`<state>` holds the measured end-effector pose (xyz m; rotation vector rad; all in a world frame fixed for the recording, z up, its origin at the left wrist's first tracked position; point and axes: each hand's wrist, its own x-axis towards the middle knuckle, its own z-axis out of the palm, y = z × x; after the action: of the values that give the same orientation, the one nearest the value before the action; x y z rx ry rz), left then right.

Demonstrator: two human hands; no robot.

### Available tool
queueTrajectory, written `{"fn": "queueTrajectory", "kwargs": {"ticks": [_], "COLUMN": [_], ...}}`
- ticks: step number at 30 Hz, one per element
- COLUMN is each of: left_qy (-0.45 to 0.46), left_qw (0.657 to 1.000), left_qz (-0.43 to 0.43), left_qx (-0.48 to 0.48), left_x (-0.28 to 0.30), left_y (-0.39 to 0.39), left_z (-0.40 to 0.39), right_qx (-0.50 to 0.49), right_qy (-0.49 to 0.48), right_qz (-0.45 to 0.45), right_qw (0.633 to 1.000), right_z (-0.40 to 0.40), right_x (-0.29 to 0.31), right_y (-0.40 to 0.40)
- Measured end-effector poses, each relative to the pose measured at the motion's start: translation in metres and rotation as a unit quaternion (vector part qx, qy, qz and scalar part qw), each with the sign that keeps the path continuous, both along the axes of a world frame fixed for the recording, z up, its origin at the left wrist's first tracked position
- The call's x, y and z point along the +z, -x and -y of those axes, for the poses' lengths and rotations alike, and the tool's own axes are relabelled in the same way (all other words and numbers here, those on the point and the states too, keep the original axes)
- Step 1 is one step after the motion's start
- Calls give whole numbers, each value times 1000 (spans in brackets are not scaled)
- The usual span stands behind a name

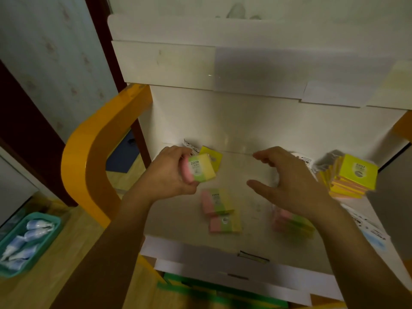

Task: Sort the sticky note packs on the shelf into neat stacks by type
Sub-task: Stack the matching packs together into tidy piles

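Note:
My left hand [171, 172] grips a pink-green-yellow sticky note pack [200, 170] labelled 2209, lifted above the white shelf [245, 175]. My right hand [287, 181] hovers over the shelf with fingers spread and curved, holding nothing. Two more tricolour packs [219, 202] [225, 225] lie overlapping on the shelf below my left hand. A blurred tricolour pack [292, 221] lies under my right wrist. At the right stands a stack of yellow and orange packs [354, 177] labelled 2207. A yellow pack [211, 156] lies behind the held one.
An orange curved frame [89, 157] borders the shelf on the left. A teal tray [26, 241] with pale blue items sits on the floor at lower left. Printed white packets [367, 226] lie along the shelf's right edge. Green items [211, 291] show on a lower level.

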<state>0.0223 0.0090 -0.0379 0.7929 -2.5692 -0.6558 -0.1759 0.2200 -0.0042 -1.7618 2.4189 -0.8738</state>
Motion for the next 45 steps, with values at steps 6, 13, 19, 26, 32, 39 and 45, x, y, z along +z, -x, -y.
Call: {"fn": "queueTrajectory", "kwargs": {"ticks": [6, 13, 19, 26, 32, 39, 45], "left_qy": [-1, 1, -3, -16, -33, -40, -41], "left_qw": [1000, 1000, 999, 998, 994, 991, 990], "left_qz": [-14, -30, -37, -55, -102, -95, -95], "left_qx": [6, -10, -20, -34, -30, -79, -96], "left_x": [-4, -6, -5, -6, 5, 11, 13], "left_y": [-19, -26, -19, -9, 13, 56, 83], "left_z": [4, 1, 4, 9, 7, -10, -23], "right_qx": [101, 145, 140, 130, 86, 60, 39], "right_qy": [-293, -359, -365, -313, -193, -57, -9], "right_qz": [-33, -97, -56, -37, 84, 137, 78], "right_qw": [950, 917, 919, 940, 974, 987, 996], "right_z": [63, 95, 94, 92, 55, -4, -42], "right_x": [-42, -82, -80, -75, -39, -6, 1], "right_y": [-5, -8, -8, -17, -15, 10, 38]}}
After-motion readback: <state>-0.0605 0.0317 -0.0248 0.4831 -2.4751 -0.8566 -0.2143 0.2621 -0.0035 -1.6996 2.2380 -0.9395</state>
